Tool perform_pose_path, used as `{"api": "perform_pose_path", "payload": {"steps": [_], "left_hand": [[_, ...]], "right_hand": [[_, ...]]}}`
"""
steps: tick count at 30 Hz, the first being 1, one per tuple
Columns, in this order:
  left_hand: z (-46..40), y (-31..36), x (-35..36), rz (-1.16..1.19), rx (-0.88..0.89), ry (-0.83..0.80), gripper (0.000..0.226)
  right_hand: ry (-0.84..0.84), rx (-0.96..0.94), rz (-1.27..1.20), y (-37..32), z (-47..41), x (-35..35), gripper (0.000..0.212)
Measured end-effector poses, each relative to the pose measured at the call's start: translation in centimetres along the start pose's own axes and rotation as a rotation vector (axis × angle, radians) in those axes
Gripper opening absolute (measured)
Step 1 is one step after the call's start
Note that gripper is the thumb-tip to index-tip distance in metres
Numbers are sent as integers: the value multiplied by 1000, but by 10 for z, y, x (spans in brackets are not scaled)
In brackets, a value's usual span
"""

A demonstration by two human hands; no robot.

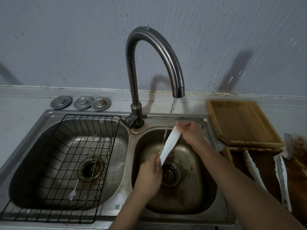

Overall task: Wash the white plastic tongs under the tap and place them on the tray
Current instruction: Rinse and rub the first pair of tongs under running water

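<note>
Steel double sink (131,146), textured grey wall (66,47), wooden tray (240,122) right.

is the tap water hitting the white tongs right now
Touching: the head view shows the water stream running down onto the white tongs, held by both hands.

Dim, bluish light – tap (154,63) casts a soft shadow on the wall (66,39); wide-angle bending, blurred right edge

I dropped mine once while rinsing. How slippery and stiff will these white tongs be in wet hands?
Probably slippery: the white tongs are smooth plastic with tap water running over them. Likely light and slightly springy, since the left hand and right hand hold them by the ends.
</note>
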State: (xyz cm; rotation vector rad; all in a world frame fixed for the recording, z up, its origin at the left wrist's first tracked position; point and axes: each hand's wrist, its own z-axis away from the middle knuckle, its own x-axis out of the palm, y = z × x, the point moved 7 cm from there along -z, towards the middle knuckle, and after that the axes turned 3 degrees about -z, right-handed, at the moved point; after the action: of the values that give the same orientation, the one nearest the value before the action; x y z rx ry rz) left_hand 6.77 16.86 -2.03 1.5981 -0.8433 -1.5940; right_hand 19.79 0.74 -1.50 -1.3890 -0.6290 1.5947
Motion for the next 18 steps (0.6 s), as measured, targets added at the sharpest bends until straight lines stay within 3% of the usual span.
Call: {"api": "perform_pose_path", "payload": {"steps": [4, 8, 12, 18], "left_hand": [[-7, -1, -3, -28, 9, 20, 34], [-9, -4, -6, 34, 5, 34, 32], [-9, -4, -13, 9, 12, 38, 31], [-8, -4, -16, 30, -3, 26, 32]], "right_hand": [[-60, -142, 5, -5, 12, 14, 34], [-215, -147, -63, -1, 34, 40, 71], [-225, -85, -33, -9, 19, 36, 47], [-62, -80, -9, -17, 11, 27, 49]]}}
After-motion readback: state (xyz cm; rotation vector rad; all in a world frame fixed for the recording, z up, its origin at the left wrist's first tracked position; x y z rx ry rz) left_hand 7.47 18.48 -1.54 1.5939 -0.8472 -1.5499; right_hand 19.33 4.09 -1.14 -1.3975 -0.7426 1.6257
